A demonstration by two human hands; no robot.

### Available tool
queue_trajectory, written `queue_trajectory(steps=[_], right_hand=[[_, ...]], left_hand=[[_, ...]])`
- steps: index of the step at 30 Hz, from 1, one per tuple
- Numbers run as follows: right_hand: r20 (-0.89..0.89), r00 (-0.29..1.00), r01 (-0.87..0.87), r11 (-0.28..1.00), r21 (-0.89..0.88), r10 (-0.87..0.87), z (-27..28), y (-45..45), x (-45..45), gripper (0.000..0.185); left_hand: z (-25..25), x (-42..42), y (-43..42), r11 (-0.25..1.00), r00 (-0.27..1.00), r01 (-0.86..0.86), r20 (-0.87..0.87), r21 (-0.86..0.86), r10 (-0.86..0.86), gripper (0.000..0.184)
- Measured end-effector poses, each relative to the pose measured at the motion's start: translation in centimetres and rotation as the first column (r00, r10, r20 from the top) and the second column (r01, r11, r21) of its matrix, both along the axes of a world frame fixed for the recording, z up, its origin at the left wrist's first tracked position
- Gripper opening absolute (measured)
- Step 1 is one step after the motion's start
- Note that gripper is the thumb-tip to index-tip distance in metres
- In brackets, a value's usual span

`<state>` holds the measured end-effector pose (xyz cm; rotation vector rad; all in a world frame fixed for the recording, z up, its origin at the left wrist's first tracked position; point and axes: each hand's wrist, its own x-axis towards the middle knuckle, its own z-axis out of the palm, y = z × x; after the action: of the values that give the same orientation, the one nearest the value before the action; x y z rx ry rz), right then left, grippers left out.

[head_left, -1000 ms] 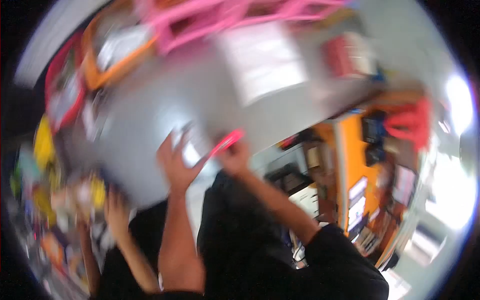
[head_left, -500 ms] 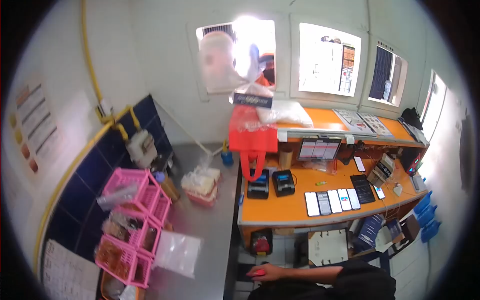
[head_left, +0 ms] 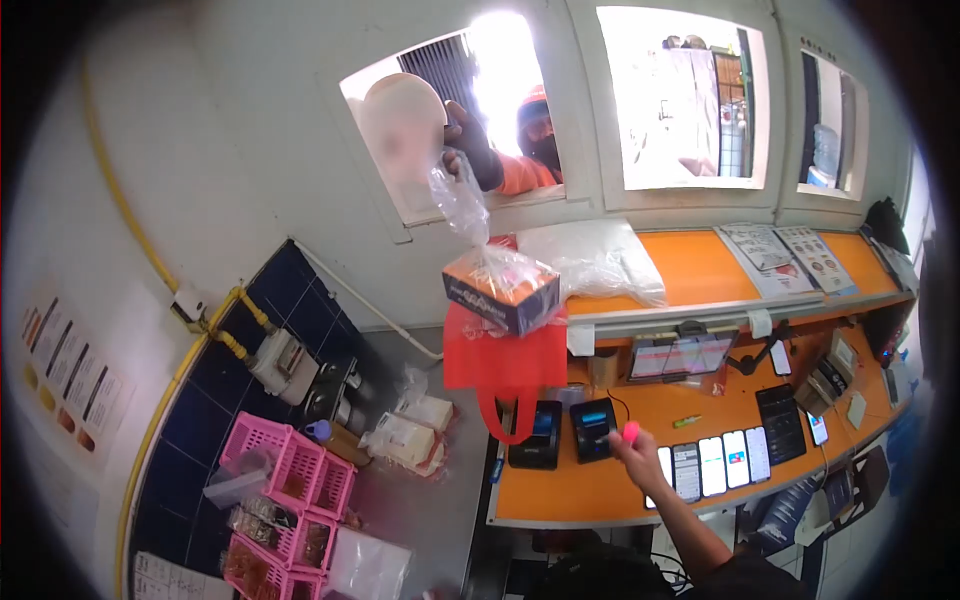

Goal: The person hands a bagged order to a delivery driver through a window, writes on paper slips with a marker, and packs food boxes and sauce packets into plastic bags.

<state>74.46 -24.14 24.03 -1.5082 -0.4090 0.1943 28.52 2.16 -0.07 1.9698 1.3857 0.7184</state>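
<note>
My right hand (head_left: 640, 462) is raised over the front edge of the orange desk (head_left: 560, 505), its fingers closed. From it sticks out a small bright pink object (head_left: 630, 433) whose exact kind I cannot make out. Just beyond is a black card-terminal-like device (head_left: 594, 425) with a lit screen, and a row of phones (head_left: 711, 466) lies to the right. Outside the hatch, another person's hand (head_left: 462, 150) grips a clear plastic bag (head_left: 462, 205) with a dark and orange box (head_left: 500, 295) in it. My left hand is out of view.
A red cloth bag (head_left: 505, 360) hangs off the upper counter (head_left: 690, 265), beside a white plastic packet (head_left: 590, 258). Pink baskets (head_left: 290, 465) and wrapped packs (head_left: 408, 440) stand on the metal table (head_left: 440, 500) at left. A tablet (head_left: 682, 358) stands on the desk.
My right hand has risen from low beside the desk to above its front edge, with the pink object. The other person's hand now lifts the bagged box at the hatch. My view has shifted.
</note>
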Motion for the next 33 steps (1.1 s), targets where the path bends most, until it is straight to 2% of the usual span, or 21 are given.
queue_trajectory(steps=[2,3,4,5,6,7,8,9,10,11,12,14,16,18,20,21,23,24,26,30,33], right_hand=[[-0.067,0.996,-0.053,0.998,0.046,0.056,3.8,1.4,4.2,0.023],[-0.078,0.994,-0.067,0.997,0.042,0.07,5.7,2.3,6.1,0.023],[0.063,0.995,-0.079,0.995,0.062,0.075,7.4,3.4,7.7,0.02],[0.205,0.976,-0.093,0.992,0.086,0.074,9.0,4.5,9.2,0.018],[0.187,0.978,-0.108,0.99,0.088,0.09,10.6,5.4,10.4,0.018],[0.286,0.955,-0.095,0.995,0.033,0.082,12.1,6.0,11.4,0.015],[0.387,0.919,-0.075,0.997,-0.017,0.076,13.5,6.7,12.4,0.014],[0.375,0.923,-0.086,0.996,-0.012,0.084,14.8,7.4,13.3,0.014],[0.453,0.889,-0.041,0.997,-0.066,0.066,15.9,8.0,14.0,0.016],[0.532,0.845,0.01,0.993,-0.118,0.055,16.7,8.6,14.7,0.019],[0.527,0.848,0.003,0.992,-0.124,0.064,17.3,9.3,15.5,0.019],[0.612,0.791,0.057,0.994,-0.092,0.011,18.0,10.7,16.5,0.031],[0.653,0.757,0.094,0.985,-0.146,0.024,18.0,11.8,16.9,0.038],[0.688,0.724,0.134,0.97,-0.2,0.042,17.7,12.7,17.0,0.046],[0.695,0.703,0.149,0.925,-0.349,0.149,16.8,13.1,16.2,0.061],[0.728,0.673,0.173,0.928,-0.328,0.132,15.8,13.4,15.9,0.068],[0.705,0.694,0.155,0.925,-0.346,0.148,15.5,13.6,15.0,0.069],[0.683,0.712,0.136,0.923,-0.359,0.16,15.2,13.7,14.8,0.069],[0.695,0.702,0.121,0.934,-0.335,0.158,14.0,14.0,14.6,0.07],[0.689,0.688,0.066,0.926,-0.371,0.227,13.0,14.2,14.1,0.074],[0.674,0.698,0.068,0.915,-0.397,0.241,13.4,14.7,14.1,0.077]], left_hand=[[7.0,8.8,0.8,0.999,0.999,0.028,0.023,-0.028,-0.028,0.053],[8.2,12.4,1.7,0.988,0.953,0.113,0.293,-0.109,-0.077,0.043],[9.1,15.4,2.5,0.965,0.836,0.208,0.541,-0.161,-0.09,0.036],[11.2,18.3,2.5,0.965,0.846,0.235,0.514,-0.119,-0.143,0.028],[13.2,21.1,2.6,0.961,0.856,0.264,0.479,-0.08,-0.195,0.021],[15.4,23.4,2.3,0.965,0.869,0.247,0.461,-0.086,-0.181,0.021],[17.7,25.6,2.0,0.956,0.824,0.268,0.543,-0.122,-0.162,0.017],[20.2,27.9,1.9,0.943,0.769,0.297,0.623,-0.152,-0.141,0.015],[22.8,29.7,2.1,0.945,0.779,0.288,0.613,-0.156,-0.136,0.015],[25.4,31.3,2.5,0.938,0.818,0.342,0.507,-0.049,-0.272,0.013],[28.2,33.1,2.7,0.913,0.836,0.405,0.385,0.048,-0.391,0.012],[35.0,37.7,2.6,0.777,0.755,0.547,0.219,0.311,-0.619,0.012],[39.7,42.2,3.2,0.522,0.545,0.664,0.13,0.535,-0.828,0.018],[44.2,46.9,3.2,0.179,0.409,0.697,-0.18,0.694,-0.895,0.022],[45.2,50.8,3.2,0.085,0.44,0.685,-0.318,0.723,-0.84,0.023],[44.9,51.8,3.6,0.091,0.44,0.69,-0.317,0.718,-0.841,0.023],[43.1,53.9,5.1,0.09,0.535,0.663,-0.386,0.743,-0.752,0.022],[41.7,54.1,5.8,0.088,0.531,0.671,-0.394,0.736,-0.75,0.022],[38.5,53.3,7.2,0.172,0.537,0.637,-0.273,0.751,-0.798,0.022],[36.0,53.5,7.8,0.197,0.494,0.591,-0.158,0.782,-0.855,0.025],[35.4,53.7,8.0,0.198,0.411,0.57,-0.068,0.797,-0.909,0.027]])
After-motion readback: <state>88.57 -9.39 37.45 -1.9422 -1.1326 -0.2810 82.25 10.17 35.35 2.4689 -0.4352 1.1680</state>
